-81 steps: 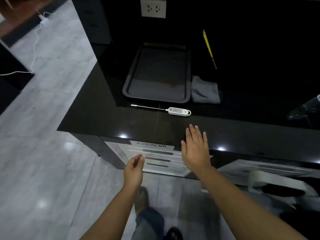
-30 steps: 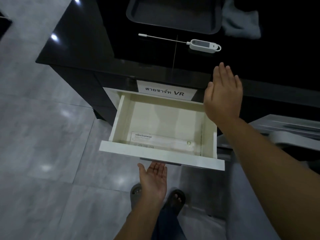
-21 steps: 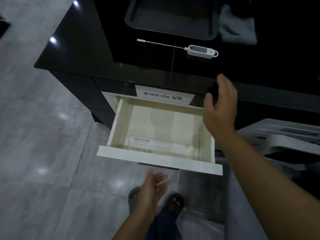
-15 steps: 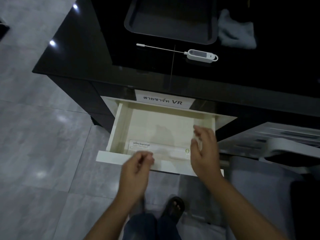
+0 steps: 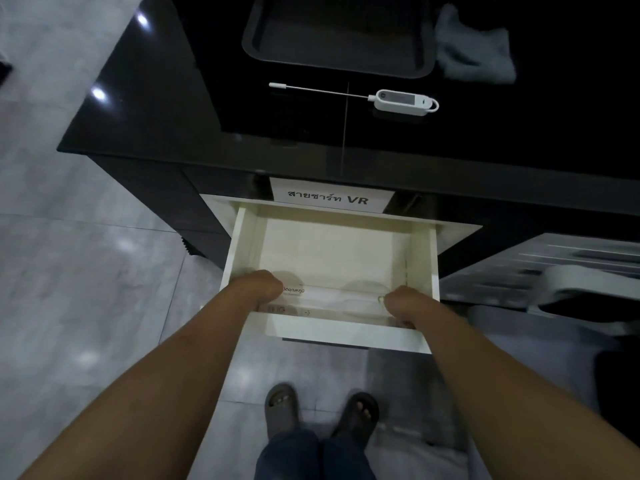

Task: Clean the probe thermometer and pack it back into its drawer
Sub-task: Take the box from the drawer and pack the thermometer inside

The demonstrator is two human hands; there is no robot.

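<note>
The white probe thermometer [image 5: 398, 102] lies on the black counter, its thin probe pointing left. Below the counter's edge a cream drawer [image 5: 420, 258] stands pulled open. A long clear plastic case [image 5: 341, 299] lies along the drawer's front wall. My left hand [image 5: 258, 289] reaches down onto the case's left end and my right hand [image 5: 403, 303] onto its right end. Both sets of fingers curl downward out of sight, so the grip itself is hidden.
A dark tray [image 5: 337, 32] sits on the counter behind the thermometer, with a grey cloth [image 5: 472, 53] to its right. A white label [image 5: 329, 199] hangs above the drawer. A white-handled object [image 5: 585, 289] stands at the right. My sandalled feet [image 5: 320, 408] are on the tiled floor.
The drawer was pulled open. Both hands then dropped from the counter edge and drawer front into the drawer, landing on the two ends of the clear case.
</note>
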